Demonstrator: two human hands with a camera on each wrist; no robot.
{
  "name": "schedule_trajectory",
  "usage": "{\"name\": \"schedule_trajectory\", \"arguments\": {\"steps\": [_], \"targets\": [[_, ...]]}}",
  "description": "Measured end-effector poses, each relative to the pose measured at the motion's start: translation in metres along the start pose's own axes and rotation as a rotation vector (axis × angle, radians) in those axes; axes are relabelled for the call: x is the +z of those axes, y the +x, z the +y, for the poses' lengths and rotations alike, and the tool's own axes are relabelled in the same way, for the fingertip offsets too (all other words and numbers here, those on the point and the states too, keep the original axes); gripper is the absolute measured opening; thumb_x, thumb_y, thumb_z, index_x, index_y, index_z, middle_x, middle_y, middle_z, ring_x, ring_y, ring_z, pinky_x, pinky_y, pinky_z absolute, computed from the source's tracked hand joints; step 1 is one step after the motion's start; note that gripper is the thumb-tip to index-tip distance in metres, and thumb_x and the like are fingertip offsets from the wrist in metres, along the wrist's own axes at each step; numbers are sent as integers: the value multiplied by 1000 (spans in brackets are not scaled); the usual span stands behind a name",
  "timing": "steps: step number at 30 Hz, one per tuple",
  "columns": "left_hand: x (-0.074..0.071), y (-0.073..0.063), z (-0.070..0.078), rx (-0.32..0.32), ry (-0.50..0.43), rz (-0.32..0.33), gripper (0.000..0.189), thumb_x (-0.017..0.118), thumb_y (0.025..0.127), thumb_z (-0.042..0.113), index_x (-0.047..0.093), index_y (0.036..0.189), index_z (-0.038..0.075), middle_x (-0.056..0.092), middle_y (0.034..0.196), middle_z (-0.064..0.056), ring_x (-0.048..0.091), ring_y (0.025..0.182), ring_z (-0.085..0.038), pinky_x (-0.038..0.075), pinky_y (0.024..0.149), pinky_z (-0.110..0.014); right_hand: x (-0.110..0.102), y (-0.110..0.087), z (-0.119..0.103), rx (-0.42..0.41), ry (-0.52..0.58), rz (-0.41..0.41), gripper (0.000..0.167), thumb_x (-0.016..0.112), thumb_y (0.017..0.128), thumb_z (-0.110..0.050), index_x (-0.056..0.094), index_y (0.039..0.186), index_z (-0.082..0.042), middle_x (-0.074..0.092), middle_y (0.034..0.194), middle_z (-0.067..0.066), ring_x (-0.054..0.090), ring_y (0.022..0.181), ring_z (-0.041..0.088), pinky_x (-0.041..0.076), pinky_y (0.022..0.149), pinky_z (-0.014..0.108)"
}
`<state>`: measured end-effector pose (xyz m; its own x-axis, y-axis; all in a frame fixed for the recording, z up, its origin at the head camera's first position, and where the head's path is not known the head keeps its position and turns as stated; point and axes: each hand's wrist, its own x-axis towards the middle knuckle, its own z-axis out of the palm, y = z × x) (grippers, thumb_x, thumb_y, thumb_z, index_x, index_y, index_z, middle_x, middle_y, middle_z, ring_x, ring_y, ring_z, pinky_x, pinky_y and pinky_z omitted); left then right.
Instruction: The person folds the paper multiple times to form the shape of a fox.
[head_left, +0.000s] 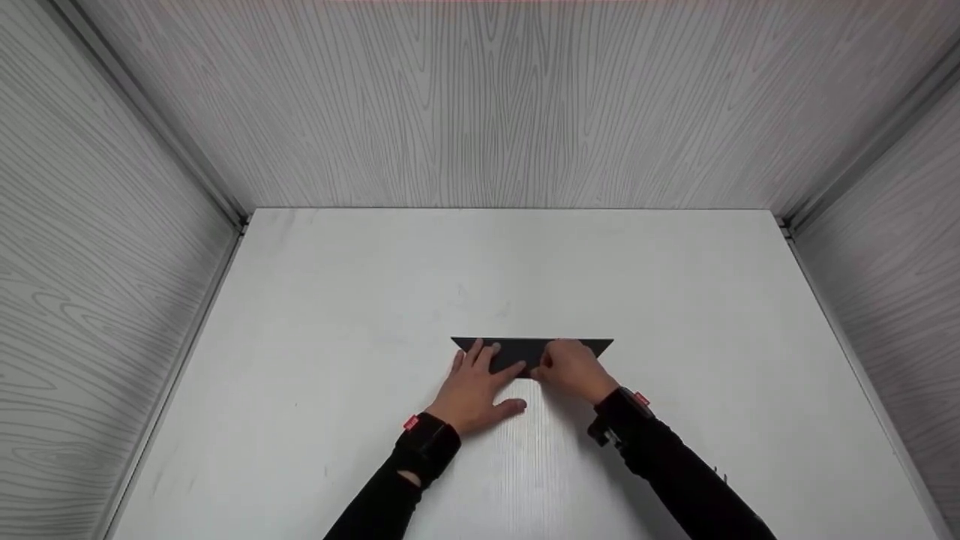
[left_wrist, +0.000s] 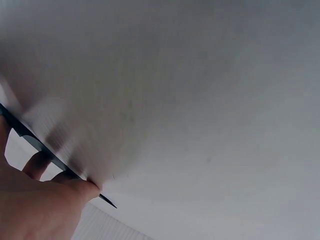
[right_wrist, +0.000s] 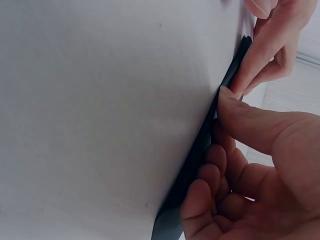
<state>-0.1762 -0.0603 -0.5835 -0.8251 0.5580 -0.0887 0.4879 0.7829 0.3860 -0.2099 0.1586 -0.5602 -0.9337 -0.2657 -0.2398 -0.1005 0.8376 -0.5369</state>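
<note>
A black folded sheet of paper (head_left: 525, 351) lies flat on the white table, its long straight edge at the far side and both ends tapering to points. My left hand (head_left: 469, 394) rests on its left part with fingers spread and thumb held out toward me over the bare tabletop. At the right part, my right hand (head_left: 576, 371) has its fingers curled and pinches the near edge of the paper. In the right wrist view the thumb (right_wrist: 250, 120) presses at that edge, close to the left hand's fingers. Part of the sheet is hidden under both hands.
The white tabletop (head_left: 360, 300) stretches out around the paper. Pale wood-grain panels stand at the back (head_left: 487, 112), on the left (head_left: 97, 300) and on the right (head_left: 900, 247). Black bands with red tags sit on both wrists.
</note>
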Motion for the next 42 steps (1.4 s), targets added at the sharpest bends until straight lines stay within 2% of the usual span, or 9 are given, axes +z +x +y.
{"name": "schedule_trajectory", "arguments": {"steps": [3, 10, 16, 23, 30, 37, 42], "targets": [[0, 0, 1, 2, 6, -1, 68, 54, 98, 66, 46, 157, 33, 32, 164, -21, 18, 154, -45, 18, 122, -63, 0, -1, 1, -8, -3, 3, 20, 80, 90, -17, 69, 78, -7, 59, 69, -3, 50, 58, 12, 40, 55, 27], [-1, -2, 1, 17, -11, 14, 65, 55, 100, 62, 48, 157, 31, 33, 163, -20, 19, 154, -45, 19, 121, -63, -4, -5, 9, -28, -9, -18, 37, 77, 92, -15, 64, 59, -9, 38, 51, -9, 35, 48, 9, 28, 49, 27], [0, -4, -2, 0, 16, 6, 65, 56, 100, 61, 47, 157, 32, 34, 163, -20, 18, 155, -45, 19, 121, -62, -8, -8, 15, -33, -5, -23, 41, 78, 93, -16, 62, 56, -11, 30, 48, -12, 30, 46, 8, 24, 47, 26], [0, -3, 0, 9, 28, -6, 65, 54, 100, 62, 45, 158, 34, 32, 164, -20, 17, 155, -45, 19, 121, -63, -11, -10, 20, -17, -5, -37, 38, 78, 92, -17, 65, 58, -9, 33, 49, -12, 32, 47, 7, 25, 47, 26], [-1, -3, -2, 1, 22, 0, 64, 56, 100, 60, 46, 157, 33, 32, 164, -20, 17, 155, -44, 18, 122, -62, -20, -16, 30, 68, -26, -30, 47, 78, 92, -18, 53, 52, -15, 29, 49, -11, 30, 47, 9, 24, 46, 26], [2, 0, 1, 12, 3, -8, 63, 54, 101, 60, 45, 158, 33, 32, 164, -19, 16, 155, -45, 18, 122, -62, -27, -24, 44, 77, -22, -29, 40, 77, 92, -18, 61, 57, -10, 34, 51, -10, 34, 49, 10, 28, 48, 26], [2, -1, -1, 3, 20, 4, 62, 55, 101, 60, 46, 157, 34, 32, 164, -19, 17, 155, -44, 18, 122, -62, -34, -26, 53, 98, -26, -14, 44, 78, 91, -19, 54, 54, -14, 35, 51, -10, 34, 49, 10, 30, 48, 27]]}}
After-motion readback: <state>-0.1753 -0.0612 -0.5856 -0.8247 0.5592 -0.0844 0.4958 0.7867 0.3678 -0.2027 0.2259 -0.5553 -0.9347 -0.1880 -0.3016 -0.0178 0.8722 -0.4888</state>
